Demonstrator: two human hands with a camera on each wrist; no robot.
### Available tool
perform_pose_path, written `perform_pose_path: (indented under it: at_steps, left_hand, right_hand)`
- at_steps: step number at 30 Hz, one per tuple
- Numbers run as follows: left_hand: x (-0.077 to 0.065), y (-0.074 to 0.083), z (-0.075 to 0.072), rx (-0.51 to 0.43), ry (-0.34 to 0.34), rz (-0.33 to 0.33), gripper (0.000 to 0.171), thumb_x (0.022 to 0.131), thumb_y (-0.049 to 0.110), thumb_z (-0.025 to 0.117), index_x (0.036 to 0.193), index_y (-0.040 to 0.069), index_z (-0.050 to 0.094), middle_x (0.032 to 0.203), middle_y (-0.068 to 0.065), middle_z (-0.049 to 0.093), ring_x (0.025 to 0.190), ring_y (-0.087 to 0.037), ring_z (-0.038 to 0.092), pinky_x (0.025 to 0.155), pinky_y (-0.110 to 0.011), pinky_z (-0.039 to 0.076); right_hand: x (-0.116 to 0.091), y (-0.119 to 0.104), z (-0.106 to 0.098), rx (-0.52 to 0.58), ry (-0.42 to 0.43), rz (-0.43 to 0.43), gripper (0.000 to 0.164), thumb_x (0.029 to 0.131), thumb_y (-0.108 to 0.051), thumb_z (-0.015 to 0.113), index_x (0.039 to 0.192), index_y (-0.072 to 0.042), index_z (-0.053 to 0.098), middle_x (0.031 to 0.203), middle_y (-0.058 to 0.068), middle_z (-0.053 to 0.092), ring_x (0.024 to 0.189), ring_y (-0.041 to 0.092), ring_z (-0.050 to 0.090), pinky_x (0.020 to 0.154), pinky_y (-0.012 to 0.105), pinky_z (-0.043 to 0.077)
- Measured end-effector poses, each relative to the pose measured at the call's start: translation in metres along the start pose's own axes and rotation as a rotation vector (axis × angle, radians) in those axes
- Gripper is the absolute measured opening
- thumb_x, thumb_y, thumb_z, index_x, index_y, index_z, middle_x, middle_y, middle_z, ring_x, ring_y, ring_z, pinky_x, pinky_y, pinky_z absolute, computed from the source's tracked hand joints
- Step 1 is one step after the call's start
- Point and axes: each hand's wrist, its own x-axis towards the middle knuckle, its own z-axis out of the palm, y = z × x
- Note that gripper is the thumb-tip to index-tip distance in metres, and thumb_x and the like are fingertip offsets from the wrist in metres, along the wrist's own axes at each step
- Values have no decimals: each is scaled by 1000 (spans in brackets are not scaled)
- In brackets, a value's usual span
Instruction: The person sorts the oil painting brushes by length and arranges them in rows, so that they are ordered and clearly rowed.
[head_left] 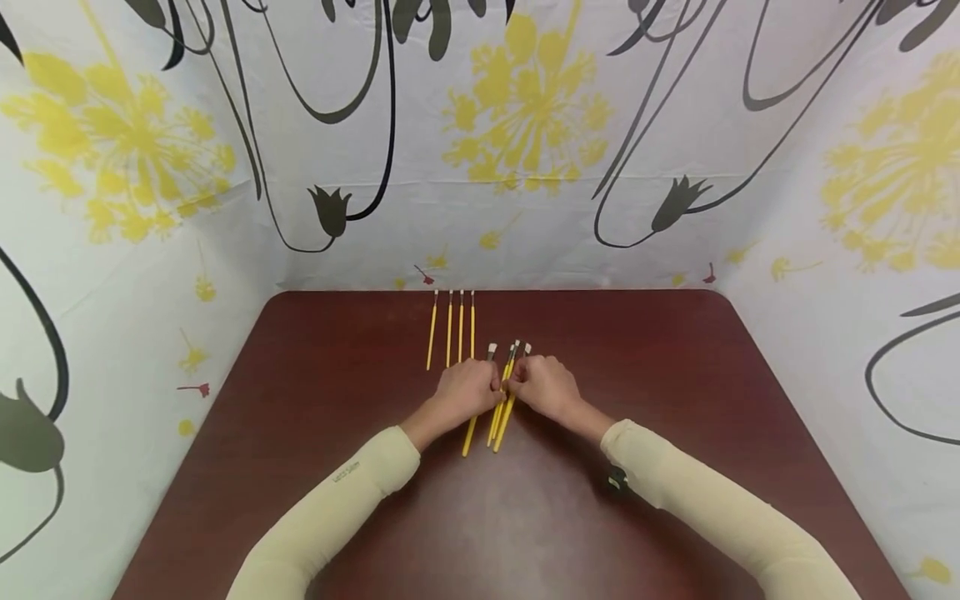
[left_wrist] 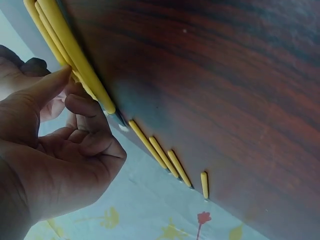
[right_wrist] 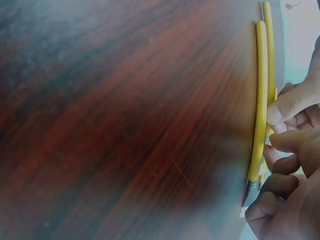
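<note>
Both hands meet over a small group of yellow-handled paintbrushes [head_left: 504, 422] in the middle of the table. My left hand [head_left: 468, 388] pinches at a thin brush [left_wrist: 51, 39] with thumb and curled fingers, beside a thicker brush [left_wrist: 82, 57]. Another brush [head_left: 469, 437] runs beneath this hand, its white bristles pointing away from me. From the other side, my right hand [head_left: 547, 387] pinches at the bunch, fingertips close to the left ones. In the right wrist view, a thick brush [right_wrist: 260, 100] lies along its fingers. The fingers partly hide the handles.
Further back on the left, several thin yellow brushes [head_left: 449, 329] lie side by side, bristles toward the far edge. The dark red-brown table [head_left: 637, 358] has rounded far corners. Flower-printed white sheeting [head_left: 480, 233] stands behind it and at both sides.
</note>
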Motion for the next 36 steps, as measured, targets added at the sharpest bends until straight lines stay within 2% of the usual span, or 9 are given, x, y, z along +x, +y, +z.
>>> perform_pose_path:
  at_steps: [7,11,20,25,29,32,36]
  left_hand:
    - [0,1,4,57,-14,-40,51,94,42,78,55,24,51,52,11,42,48,-8,43,46,-27,36]
    - [1,4,6,82,-16,-63,56,93,49,77,52,24,46,50,11,38,47,-9,43,45,-29,36]
    - [-1,11,12,116,-11,-59,56,90,54,78,54,24,47,51,10,40,49,-10,46,45,-30,37]
    - [-3,12,15,130,-21,-52,55,92,52,75,54,24,47,51,9,40,48,-11,46,44,-31,37]
    - [-5,13,15,125,-24,-53,48,94,38,68,54,23,47,49,9,39,46,-12,45,42,-31,37]
    - [-5,16,13,137,-33,-47,41,92,31,66,56,23,50,50,7,42,46,-13,47,42,-32,38]
    - [-3,19,10,151,-44,-49,38,92,30,68,58,23,52,54,6,48,50,-15,50,45,-33,41]
  right_hand:
    - [-1,-3,0,-78,4,30,25,95,-34,78,74,-22,70,65,-6,65,53,13,56,45,29,40]
    - [0,-5,-4,-121,14,57,27,93,-37,79,72,-23,70,63,-7,64,54,14,57,46,31,42]
    - [-2,-6,-7,-170,-17,98,46,95,-39,77,56,-21,60,49,-7,47,45,12,43,42,28,29]
    - [-1,-6,-5,-186,-35,124,47,92,-40,78,53,-22,60,51,-7,51,48,14,49,44,31,35]
    - [2,-6,-6,-204,-52,142,47,92,-38,76,53,-21,56,51,-5,50,50,17,52,45,34,38]
    - [6,-7,-8,-207,-77,167,45,92,-34,73,55,-20,51,51,-4,47,50,18,52,46,35,39]
    - [10,-10,-12,-200,-119,193,40,90,-29,71,58,-20,50,54,-2,47,52,20,52,48,36,40]
